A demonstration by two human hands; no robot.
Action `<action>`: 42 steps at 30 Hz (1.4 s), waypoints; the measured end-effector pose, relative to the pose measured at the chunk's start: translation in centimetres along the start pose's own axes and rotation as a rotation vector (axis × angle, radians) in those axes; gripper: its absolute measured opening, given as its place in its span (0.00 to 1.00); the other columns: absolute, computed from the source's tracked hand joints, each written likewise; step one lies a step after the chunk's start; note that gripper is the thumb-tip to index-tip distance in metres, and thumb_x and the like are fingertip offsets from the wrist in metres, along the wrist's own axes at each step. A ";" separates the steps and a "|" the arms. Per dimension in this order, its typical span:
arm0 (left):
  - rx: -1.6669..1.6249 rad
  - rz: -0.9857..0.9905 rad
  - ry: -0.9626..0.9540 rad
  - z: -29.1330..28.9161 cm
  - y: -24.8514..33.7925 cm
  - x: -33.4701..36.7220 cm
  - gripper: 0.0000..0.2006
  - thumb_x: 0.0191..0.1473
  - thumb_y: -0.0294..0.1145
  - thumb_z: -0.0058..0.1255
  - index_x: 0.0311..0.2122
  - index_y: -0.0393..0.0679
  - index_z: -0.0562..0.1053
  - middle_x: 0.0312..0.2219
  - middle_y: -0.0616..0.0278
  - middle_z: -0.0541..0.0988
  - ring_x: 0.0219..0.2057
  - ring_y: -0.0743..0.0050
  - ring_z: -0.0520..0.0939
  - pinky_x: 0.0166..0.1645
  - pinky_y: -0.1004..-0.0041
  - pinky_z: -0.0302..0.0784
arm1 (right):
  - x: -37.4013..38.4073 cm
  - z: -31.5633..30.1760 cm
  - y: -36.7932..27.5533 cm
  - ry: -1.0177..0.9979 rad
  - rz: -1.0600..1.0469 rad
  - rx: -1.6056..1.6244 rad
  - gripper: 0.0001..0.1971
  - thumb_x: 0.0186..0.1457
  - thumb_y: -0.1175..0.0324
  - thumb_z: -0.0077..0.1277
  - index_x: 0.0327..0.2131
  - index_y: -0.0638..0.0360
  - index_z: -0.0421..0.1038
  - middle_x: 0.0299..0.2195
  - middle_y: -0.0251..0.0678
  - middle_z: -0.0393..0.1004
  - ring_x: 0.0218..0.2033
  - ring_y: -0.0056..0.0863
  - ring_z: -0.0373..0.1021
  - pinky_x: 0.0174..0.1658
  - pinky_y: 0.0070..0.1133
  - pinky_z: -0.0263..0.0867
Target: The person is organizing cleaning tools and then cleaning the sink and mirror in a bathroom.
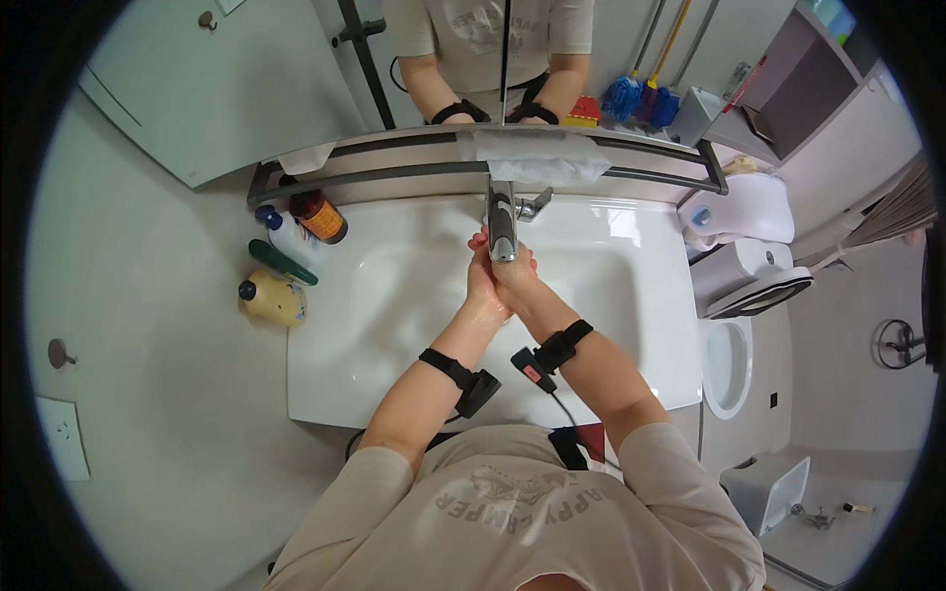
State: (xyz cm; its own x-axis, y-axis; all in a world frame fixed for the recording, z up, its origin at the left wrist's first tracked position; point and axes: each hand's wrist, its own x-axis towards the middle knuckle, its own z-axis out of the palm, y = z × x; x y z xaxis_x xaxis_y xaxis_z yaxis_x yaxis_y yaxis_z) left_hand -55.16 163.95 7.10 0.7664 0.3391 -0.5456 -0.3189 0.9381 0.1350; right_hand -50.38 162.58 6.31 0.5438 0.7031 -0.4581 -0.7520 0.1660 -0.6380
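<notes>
Head view: the left hand (482, 286) and the right hand (512, 279) are pressed together at the centre of the frame, fingers closed around each other, just under the spout of the tap (502, 222). They hold nothing else. Both hang over the bowl of the white sink (394, 295). At the left edge of the sink stand a yellowish bottle (273, 297), a green tube (281, 262) and a brown bottle (318, 217). A toilet (727, 364) sits at right.

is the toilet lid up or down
Up: the toilet bowl shows open beside the sink, with the lid raised behind it.
</notes>
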 end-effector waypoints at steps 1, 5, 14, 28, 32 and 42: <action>0.002 -0.002 -0.001 -0.2 0.1 0.0 0.26 0.53 0.58 0.32 0.38 0.43 0.68 0.33 0.49 0.72 0.34 0.52 0.73 0.39 0.56 0.72 | 0.0 0.1 0.0 0.050 0.078 0.245 0.08 0.56 0.74 0.38 0.35 0.55 0.68 0.30 0.34 0.69 0.30 0.27 0.67 0.35 0.18 0.66; 0.023 0.138 -0.123 -1.5 0.8 0.7 0.23 0.53 0.52 0.38 0.34 0.36 0.67 0.30 0.49 0.73 0.35 0.56 0.75 0.41 0.61 0.74 | -1.6 -0.6 0.4 0.079 0.153 0.333 0.08 0.57 0.74 0.36 0.35 0.57 0.67 0.29 0.34 0.68 0.29 0.27 0.67 0.34 0.20 0.66; 0.152 -0.015 0.191 -2.0 1.3 2.3 0.20 0.55 0.51 0.37 0.38 0.41 0.63 0.25 0.55 0.70 0.27 0.62 0.74 0.36 0.64 0.74 | -5.2 -4.4 -1.8 -0.331 -0.746 -1.651 0.15 0.53 0.75 0.39 0.46 0.60 0.59 0.40 0.37 0.69 0.32 0.37 0.71 0.37 0.25 0.68; 0.372 0.048 0.296 -1.1 -0.4 0.8 0.10 0.55 0.37 0.33 0.34 0.47 0.68 0.29 0.63 0.73 0.31 0.67 0.74 0.37 0.65 0.71 | 1.0 -5.3 3.7 0.158 -0.396 -1.106 0.24 0.52 0.61 0.37 0.49 0.69 0.55 0.49 0.58 0.57 0.50 0.52 0.54 0.53 0.33 0.51; 0.304 0.073 0.183 0.1 -2.2 0.7 0.11 0.55 0.41 0.35 0.36 0.48 0.68 0.27 0.64 0.73 0.27 0.70 0.74 0.32 0.67 0.71 | 4.0 -6.6 3.4 0.306 -0.487 -1.161 0.22 0.51 0.61 0.39 0.47 0.68 0.58 0.46 0.58 0.59 0.49 0.53 0.56 0.52 0.34 0.53; 0.242 -0.028 -0.246 -3.1 0.1 0.8 0.13 0.54 0.37 0.38 0.41 0.43 0.66 0.36 0.59 0.73 0.39 0.67 0.73 0.47 0.68 0.67 | 2.3 -5.3 1.6 0.195 -0.478 -1.185 0.17 0.48 0.61 0.44 0.33 0.68 0.66 0.30 0.54 0.71 0.33 0.54 0.67 0.41 0.36 0.62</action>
State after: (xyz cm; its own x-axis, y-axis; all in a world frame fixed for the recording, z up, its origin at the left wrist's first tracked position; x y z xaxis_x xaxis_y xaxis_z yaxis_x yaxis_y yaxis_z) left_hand -56.29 164.06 4.11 0.8938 0.2923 -0.3401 -0.1769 0.9267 0.3315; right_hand -48.35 160.84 0.99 0.7862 0.6158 -0.0515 0.2637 -0.4097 -0.8732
